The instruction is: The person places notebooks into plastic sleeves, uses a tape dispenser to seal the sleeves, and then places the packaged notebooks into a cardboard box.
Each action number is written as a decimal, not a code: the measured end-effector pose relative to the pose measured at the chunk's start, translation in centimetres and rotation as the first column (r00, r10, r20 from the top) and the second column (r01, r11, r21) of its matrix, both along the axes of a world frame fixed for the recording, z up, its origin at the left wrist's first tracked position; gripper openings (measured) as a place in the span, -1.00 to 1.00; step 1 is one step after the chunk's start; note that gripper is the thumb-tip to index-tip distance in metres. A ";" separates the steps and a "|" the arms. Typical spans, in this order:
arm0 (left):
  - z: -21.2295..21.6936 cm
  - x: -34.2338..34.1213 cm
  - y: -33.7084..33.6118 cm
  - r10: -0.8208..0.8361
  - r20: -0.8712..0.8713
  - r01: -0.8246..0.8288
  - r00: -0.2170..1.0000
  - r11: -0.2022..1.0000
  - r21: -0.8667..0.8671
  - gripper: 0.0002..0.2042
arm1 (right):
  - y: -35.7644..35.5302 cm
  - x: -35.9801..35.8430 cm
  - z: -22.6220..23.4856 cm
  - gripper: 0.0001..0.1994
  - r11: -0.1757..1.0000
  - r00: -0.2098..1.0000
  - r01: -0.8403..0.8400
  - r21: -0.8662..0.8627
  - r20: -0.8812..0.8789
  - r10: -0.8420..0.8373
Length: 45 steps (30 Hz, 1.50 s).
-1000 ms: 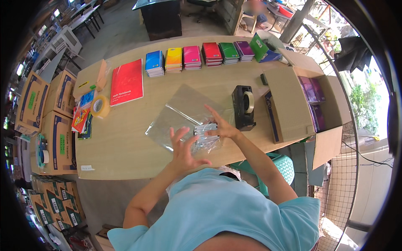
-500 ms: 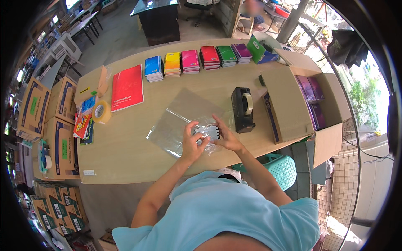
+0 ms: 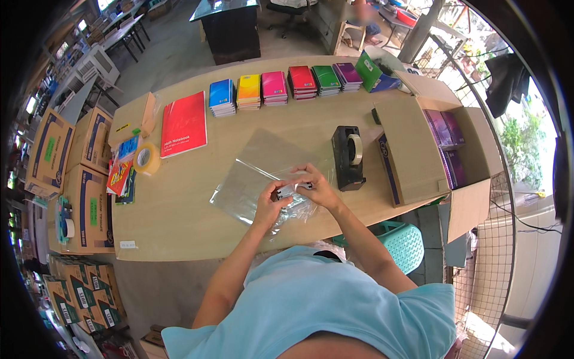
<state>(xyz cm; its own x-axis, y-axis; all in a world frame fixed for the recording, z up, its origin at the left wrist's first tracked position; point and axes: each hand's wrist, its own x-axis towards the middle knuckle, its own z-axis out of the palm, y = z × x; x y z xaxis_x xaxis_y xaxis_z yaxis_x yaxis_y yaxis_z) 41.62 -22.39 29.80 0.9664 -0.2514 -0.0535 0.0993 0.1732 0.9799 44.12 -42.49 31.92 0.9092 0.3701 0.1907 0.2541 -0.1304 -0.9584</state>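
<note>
Between my two hands, just over the table, is a small white notepad [image 3: 289,190] with black spiral-like loops along an edge. My left hand [image 3: 271,202] grips its left end between thumb and fingers. From the right, my right hand [image 3: 318,186] holds it too, with the fingers curled over the top; part of the pad is hidden by them. Clear plastic bags [image 3: 250,164] lie spread flat under and beyond my hands, and crumpled film shows beneath my right hand. A black tape dispenser [image 3: 348,157] with a roll of tape stands just right of the bags.
Along the table's far side run several stacks of coloured notebooks [image 3: 274,87]. A large red notebook [image 3: 184,124], a tape roll [image 3: 146,160] and a carton [image 3: 131,119] sit left. At right, an open carton [image 3: 412,149] holds purple packs. A green stool [image 3: 402,245] stands below the table edge.
The pad has been turned, so its black loops now show toward the left instead of the right. My right hand has moved over its top, and my left hand has closed on its left end.
</note>
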 end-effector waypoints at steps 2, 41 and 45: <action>-0.2 -0.1 0.0 0.027 -0.011 -0.028 1.000 0.999 -0.033 -0.62 | -0.2 -0.5 1.8 -0.56 0.994 0.974 -0.109 0.025 0.204 0.102; -0.1 -2.0 -1.4 0.179 0.249 -0.231 0.952 0.953 0.195 -0.78 | 1.3 -6.4 5.4 -0.77 0.842 0.761 0.527 0.114 -0.504 -0.408; -0.2 -1.9 -1.1 0.171 0.255 -0.226 0.952 0.952 0.205 -0.76 | 1.1 -5.3 4.6 -0.82 0.872 0.760 0.441 -0.211 -0.429 -0.488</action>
<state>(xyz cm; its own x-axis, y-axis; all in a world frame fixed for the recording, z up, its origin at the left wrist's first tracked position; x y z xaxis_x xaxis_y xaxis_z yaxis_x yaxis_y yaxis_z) 39.74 -23.50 29.63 0.9877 -0.0610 0.1443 -0.1482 -0.0657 0.9868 38.80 -41.35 36.52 0.9451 -0.1269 -0.3010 -0.3222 -0.2100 -0.9231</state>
